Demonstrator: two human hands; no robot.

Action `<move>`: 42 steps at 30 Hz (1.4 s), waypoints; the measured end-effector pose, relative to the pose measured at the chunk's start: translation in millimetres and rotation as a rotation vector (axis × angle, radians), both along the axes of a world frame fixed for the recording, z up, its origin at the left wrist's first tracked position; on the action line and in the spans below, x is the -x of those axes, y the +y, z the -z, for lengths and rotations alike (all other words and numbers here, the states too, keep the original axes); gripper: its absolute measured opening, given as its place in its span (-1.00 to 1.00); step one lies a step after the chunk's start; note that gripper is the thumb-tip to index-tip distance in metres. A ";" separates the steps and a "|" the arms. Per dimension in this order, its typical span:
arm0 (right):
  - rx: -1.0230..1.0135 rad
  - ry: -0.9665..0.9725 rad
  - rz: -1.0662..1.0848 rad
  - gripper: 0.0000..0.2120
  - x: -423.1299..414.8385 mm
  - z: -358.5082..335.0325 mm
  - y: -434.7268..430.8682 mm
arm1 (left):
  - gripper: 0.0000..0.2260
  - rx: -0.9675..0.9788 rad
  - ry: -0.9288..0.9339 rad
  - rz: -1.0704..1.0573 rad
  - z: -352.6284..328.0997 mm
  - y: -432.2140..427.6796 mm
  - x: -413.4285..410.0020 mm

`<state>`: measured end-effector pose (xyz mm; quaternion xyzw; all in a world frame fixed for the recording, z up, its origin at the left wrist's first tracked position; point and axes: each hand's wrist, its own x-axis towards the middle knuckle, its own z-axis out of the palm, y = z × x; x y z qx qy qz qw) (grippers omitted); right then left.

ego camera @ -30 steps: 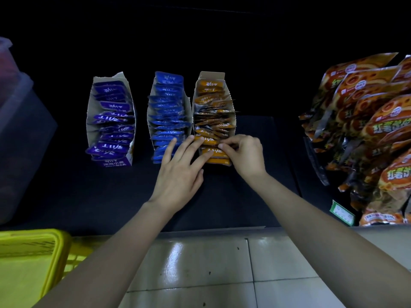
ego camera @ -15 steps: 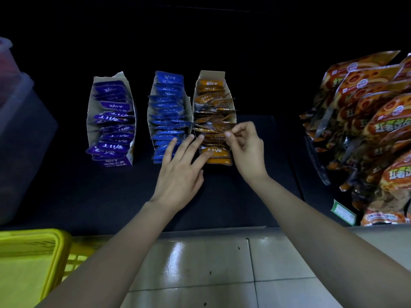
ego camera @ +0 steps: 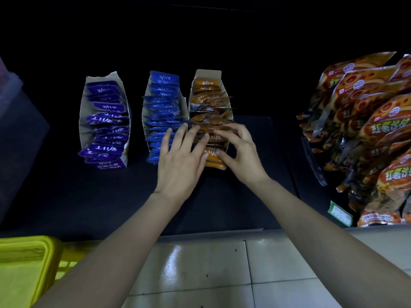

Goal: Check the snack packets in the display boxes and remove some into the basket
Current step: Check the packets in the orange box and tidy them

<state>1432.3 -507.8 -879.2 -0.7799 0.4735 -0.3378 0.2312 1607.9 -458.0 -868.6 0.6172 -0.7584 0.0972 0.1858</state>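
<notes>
Fingers of the right hand (ego camera: 241, 152) curl over the row of orange foil snack packets (ego camera: 209, 121), thumb and forefinger pinching a few near the front of their open cardboard display box (ego camera: 209, 74). The left hand (ego camera: 180, 161), at its 9 o'clock, lies flat with straight, spread fingers, tips touching those packets and the neighbouring blue packets (ego camera: 163, 103). Each box runs lengthwise from 6 to 12 o'clock on the dark shelf (ego camera: 66, 196); the packets stand crosswise, 9 to 3. Purple packets (ego camera: 104, 121) sit further toward 9 o'clock. Large orange snack bags (ego camera: 367, 121) crowd 3 o'clock; a yellow plastic basket (ego camera: 26, 267) is at 7 o'clock.
</notes>
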 end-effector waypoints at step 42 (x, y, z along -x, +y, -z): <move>-0.176 -0.546 0.250 -0.94 25.3 -42.1 44.2 | -0.64 -0.190 0.225 0.070 -10.2 12.8 2.4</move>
